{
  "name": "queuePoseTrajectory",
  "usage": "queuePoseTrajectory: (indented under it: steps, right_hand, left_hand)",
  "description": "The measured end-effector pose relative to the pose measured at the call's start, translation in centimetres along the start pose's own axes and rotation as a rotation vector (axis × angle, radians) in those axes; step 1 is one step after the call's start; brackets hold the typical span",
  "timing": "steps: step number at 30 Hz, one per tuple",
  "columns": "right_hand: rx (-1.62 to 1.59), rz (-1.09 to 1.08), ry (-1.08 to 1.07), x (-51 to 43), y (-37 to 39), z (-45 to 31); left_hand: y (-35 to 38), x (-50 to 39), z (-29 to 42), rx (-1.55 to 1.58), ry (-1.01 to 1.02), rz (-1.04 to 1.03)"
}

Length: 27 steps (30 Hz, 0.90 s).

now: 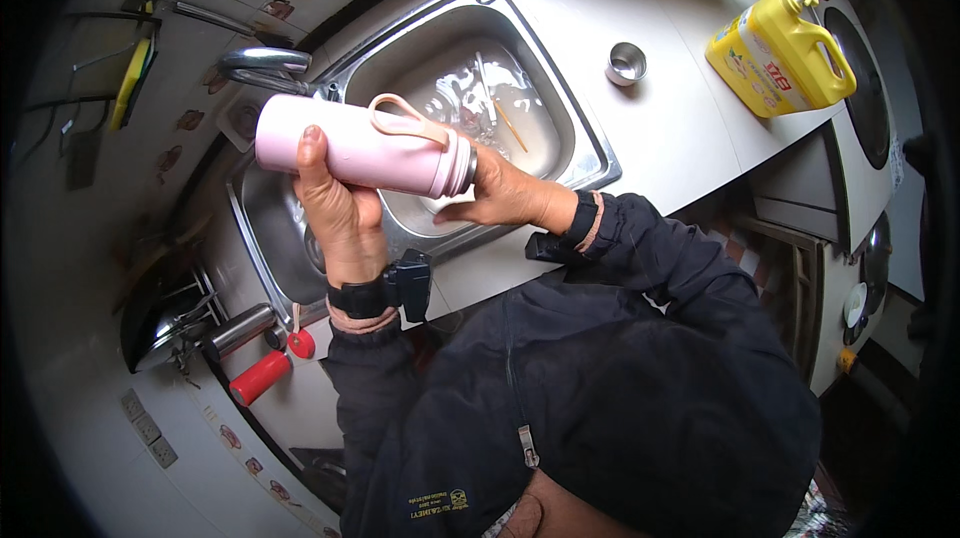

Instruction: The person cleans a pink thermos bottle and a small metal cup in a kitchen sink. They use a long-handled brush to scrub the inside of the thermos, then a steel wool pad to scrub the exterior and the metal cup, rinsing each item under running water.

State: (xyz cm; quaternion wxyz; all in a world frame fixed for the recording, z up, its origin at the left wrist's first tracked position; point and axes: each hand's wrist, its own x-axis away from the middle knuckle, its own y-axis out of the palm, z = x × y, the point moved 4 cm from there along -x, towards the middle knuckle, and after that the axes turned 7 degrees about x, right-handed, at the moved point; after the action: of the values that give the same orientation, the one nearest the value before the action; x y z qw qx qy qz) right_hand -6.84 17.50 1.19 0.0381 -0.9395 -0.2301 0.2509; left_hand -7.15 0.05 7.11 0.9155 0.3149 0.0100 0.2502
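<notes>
A pink insulated bottle (349, 140) with a beige strap loop lies tilted on its side over the double sink. My left hand (330, 200) grips its body from below, thumb on the near side. At the bottle's open steel mouth is my right hand (499, 189), its fingers partly hidden behind the neck; a pale thing shows under them, too hidden to name. Beneath, the large stainless steel sink basin (465, 27) holds water, with a white stick (484, 87) and a thin brown stick (511, 125) in it.
The curved chrome faucet (262, 61) stands behind the bottle's base. On the counter right of the sink are a small steel cup (626, 63) and a yellow detergent jug (780, 57). A red bottle (260, 379), a red lid (301, 343) and a steel flask (240, 331) lie at the lower left.
</notes>
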Motion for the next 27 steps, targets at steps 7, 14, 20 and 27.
queuePoseTrajectory:
  steps: [7,14,20,27]
  right_hand:
    - [-0.215,-0.067,0.245,1.1,1.2,0.8]
    - [-0.533,-0.231,0.467,3.1,2.4,2.4]
    - [-0.449,-0.126,0.400,3.1,1.4,2.3]
    - [-1.209,-0.181,0.825,3.6,1.7,-0.5]
  left_hand:
    - [-1.9,0.4,-0.8,-0.079,0.028,-0.009]
    - [-3.2,-0.3,-2.1,-0.009,0.005,0.034]
    - [-3.2,0.3,-2.4,-0.017,-0.017,0.055]
    - [-4.1,0.4,-3.5,0.050,-0.019,-0.018]
